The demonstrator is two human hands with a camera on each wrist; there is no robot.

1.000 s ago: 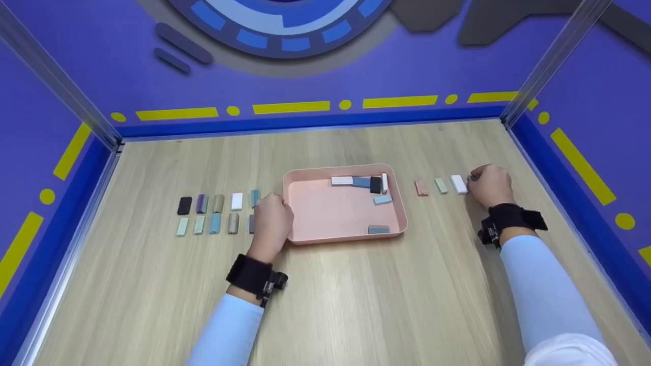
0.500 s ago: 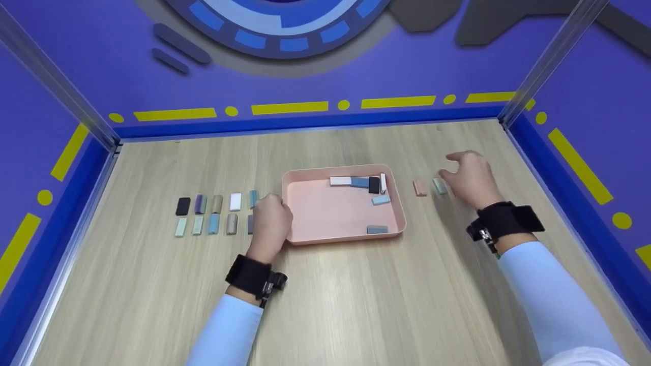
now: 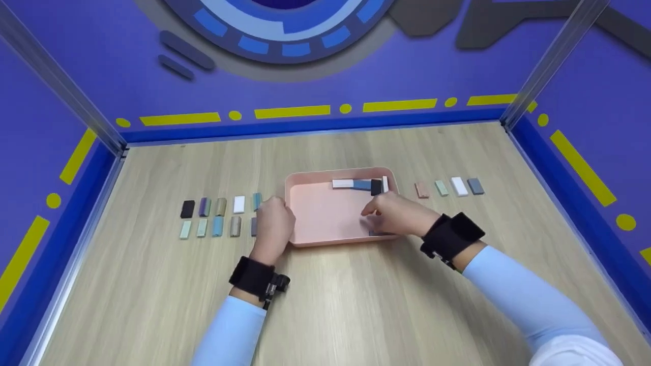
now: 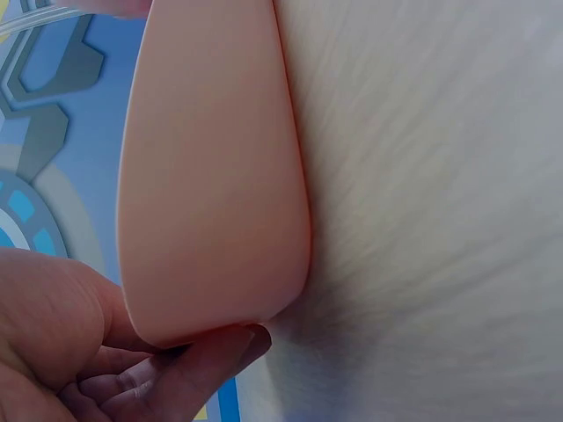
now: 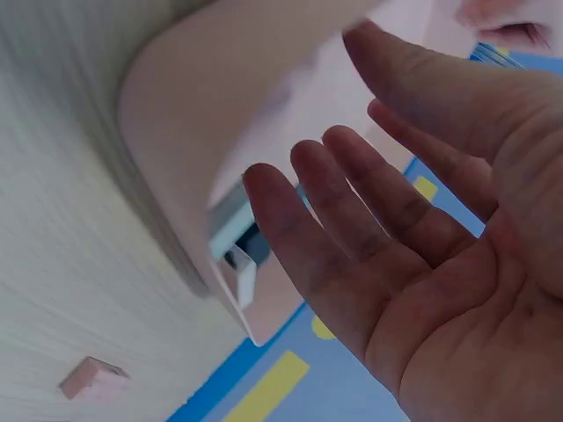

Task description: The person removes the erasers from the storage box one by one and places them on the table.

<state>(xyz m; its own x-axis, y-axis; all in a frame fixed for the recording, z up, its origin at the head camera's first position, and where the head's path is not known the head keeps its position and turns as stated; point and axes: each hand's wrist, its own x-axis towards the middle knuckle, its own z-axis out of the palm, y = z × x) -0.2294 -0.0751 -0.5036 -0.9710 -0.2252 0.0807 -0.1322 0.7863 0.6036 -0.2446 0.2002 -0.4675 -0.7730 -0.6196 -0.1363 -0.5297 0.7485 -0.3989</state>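
I see L hand [image 3: 273, 221] gripping pink tray [image 3: 325, 239] edge — R hand [image 3: 399, 216] over tray, fingers [image 5: 352, 220] relaxed, empty.

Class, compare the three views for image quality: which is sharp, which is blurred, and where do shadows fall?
Head view: evenly lit and mostly sharp; the right hand over the pink tray is slightly smeared. Left wrist view: the tray wall fills the frame at close range, the table grain is streaked, and a dark shadow lies under the tray's corner. Right wrist view: the fingers are fairly crisp, the tray and table soft.
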